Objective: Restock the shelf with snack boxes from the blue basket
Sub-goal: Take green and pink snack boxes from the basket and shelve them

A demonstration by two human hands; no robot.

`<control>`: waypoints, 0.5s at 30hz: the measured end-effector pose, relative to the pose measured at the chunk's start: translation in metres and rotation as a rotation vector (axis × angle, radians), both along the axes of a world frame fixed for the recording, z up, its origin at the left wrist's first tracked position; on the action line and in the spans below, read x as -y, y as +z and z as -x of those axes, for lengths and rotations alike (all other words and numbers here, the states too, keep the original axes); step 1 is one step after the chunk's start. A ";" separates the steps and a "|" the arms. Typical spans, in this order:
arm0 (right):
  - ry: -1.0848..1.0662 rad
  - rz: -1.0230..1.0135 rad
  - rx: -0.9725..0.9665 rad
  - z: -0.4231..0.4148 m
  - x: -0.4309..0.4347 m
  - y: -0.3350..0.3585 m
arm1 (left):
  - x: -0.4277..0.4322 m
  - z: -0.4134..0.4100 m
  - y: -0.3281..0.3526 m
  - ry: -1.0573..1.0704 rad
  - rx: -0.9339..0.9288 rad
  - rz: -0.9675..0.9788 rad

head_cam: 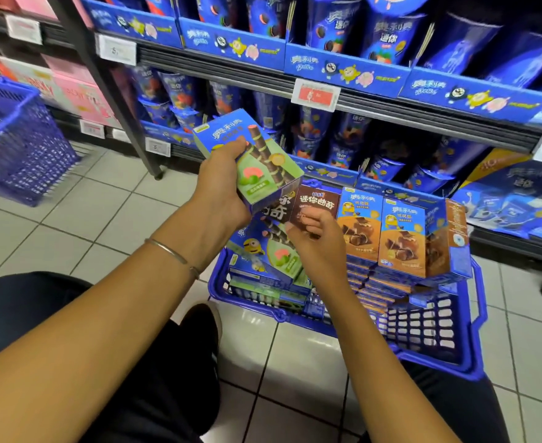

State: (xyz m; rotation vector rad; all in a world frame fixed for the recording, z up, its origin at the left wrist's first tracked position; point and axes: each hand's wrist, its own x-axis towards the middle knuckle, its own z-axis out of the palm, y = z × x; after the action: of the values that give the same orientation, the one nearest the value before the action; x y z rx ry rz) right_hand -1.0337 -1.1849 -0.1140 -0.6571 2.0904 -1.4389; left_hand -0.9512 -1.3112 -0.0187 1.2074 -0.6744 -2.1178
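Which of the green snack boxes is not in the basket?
The green box that the left hand grips, raised before the shelf. The other green boxes lie in the blue basket. The right hand pinches a brown box.

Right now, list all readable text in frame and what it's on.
"奥利奥": green box in the left hand.
"迷你趣奇": brown box pinched by the right hand.
"奥利奥": orange boxes in the basket.
"奥利奥" and "迷你": blue cups.
"奥利奥": tray fronts.
Price tags: too blurred to read.
Smaller print on the boxes: too small to read.
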 end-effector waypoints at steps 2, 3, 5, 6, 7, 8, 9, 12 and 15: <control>0.123 -0.151 -0.219 0.001 0.004 -0.004 | 0.000 0.002 0.000 -0.024 0.014 0.018; 0.216 -0.261 -0.300 0.001 0.005 -0.004 | -0.001 0.003 0.001 -0.040 0.018 0.026; 0.410 -0.433 -0.335 0.002 0.005 -0.004 | -0.002 0.004 0.002 -0.060 0.027 0.042; 0.478 -0.473 -0.324 0.002 0.005 -0.006 | -0.003 0.005 0.001 -0.073 0.035 0.051; 0.517 -0.482 -0.321 0.001 0.003 -0.009 | -0.003 0.006 0.001 -0.084 0.042 0.063; 0.524 -0.465 -0.330 0.000 0.001 -0.012 | -0.004 0.007 0.001 -0.093 0.049 0.075; 0.501 -0.432 -0.342 0.000 0.000 -0.014 | -0.004 0.008 0.001 -0.100 0.059 0.082; 0.324 -0.316 -0.294 0.004 -0.004 -0.012 | -0.001 0.010 0.001 -0.145 0.048 0.091; 0.131 -0.213 -0.168 0.020 -0.009 0.000 | 0.003 0.013 0.002 -0.167 0.055 0.093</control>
State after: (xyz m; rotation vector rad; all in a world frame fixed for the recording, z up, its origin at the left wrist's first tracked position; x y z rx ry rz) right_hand -1.0540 -1.1763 -0.1136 -0.8352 2.2430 -1.1045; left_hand -0.9643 -1.3142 -0.0168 1.1988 -0.9163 -2.1676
